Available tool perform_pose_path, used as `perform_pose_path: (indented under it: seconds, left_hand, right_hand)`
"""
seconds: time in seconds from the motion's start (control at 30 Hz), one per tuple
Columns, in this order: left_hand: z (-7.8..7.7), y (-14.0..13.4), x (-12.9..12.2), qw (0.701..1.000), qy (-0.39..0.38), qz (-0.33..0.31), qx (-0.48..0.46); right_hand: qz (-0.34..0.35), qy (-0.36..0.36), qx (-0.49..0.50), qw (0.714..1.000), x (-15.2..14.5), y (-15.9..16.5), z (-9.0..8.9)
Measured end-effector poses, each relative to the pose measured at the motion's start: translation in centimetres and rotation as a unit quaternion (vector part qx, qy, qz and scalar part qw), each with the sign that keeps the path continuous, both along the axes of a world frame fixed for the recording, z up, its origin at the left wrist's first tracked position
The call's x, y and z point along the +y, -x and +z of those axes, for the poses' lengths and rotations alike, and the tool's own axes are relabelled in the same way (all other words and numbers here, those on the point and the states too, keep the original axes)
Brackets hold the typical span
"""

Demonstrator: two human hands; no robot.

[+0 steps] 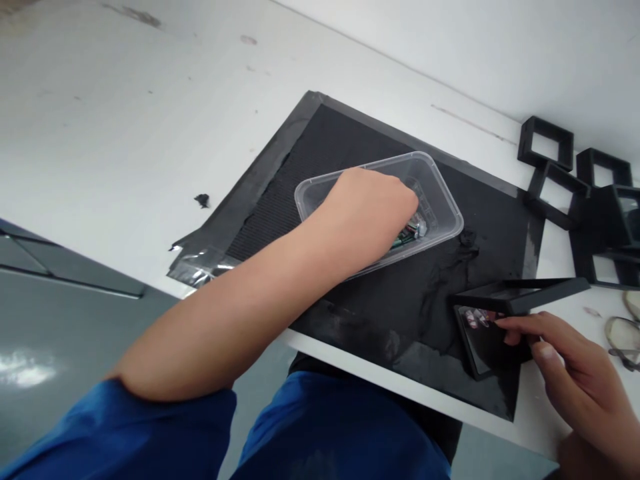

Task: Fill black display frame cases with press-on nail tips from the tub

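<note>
My left hand (373,210) reaches down into a clear plastic container (440,183), its fingers hidden behind the back of the hand. Small green and silvery pieces (413,230) lie in the container beside it. At the lower right, a black hinged frame (523,293) stands partly open, with a clear film-like pane inside. Small pinkish-white items (475,318) show within the frame. My right hand (575,373) is at the frame's right side, index finger stretched inside near these items, thumb apart. No held object shows in it.
A black mat (360,307) with taped edges lies under the container and frame. Several black square frames (547,140) stand at the right. Crumpled clear plastic (200,267) is at the mat's left corner, and a black scrap (202,200) lies on the white table (150,133).
</note>
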State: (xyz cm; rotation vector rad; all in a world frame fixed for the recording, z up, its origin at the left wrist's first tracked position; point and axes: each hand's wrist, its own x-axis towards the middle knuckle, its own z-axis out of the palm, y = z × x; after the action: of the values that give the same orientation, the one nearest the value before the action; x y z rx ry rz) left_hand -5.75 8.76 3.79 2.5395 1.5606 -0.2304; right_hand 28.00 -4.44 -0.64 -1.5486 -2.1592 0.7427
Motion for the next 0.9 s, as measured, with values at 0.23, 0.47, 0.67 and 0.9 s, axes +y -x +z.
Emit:
perform_pose_path:
  seconds: [0.23, 0.47, 0.67, 0.9]
  left_hand:
    - [0.3, 0.2, 0.2, 0.999, -0.024, -0.008, -0.037]
    - [1.5, 0.1, -0.3, 0.992, -0.082, -0.023, -0.089]
    - [1.0, 0.1, -0.6, 0.985, -0.064, -0.006, -0.158]
    - [0.9, 0.5, -0.9, 0.885, 0.125, -0.083, -0.442]
  right_hand:
    - [0.002, -0.003, -0.002, 1.0, -0.1, -0.4, -0.4]
    - [0.014, -0.009, 0.013, 1.0, 0.2, 0.1, -0.1]
    - [0.014, -0.018, 0.012, 1.0, 0.1, -0.1, -0.5]
    - [0.012, 0.008, 0.022, 1.0, 0.0, -0.4, -0.7]
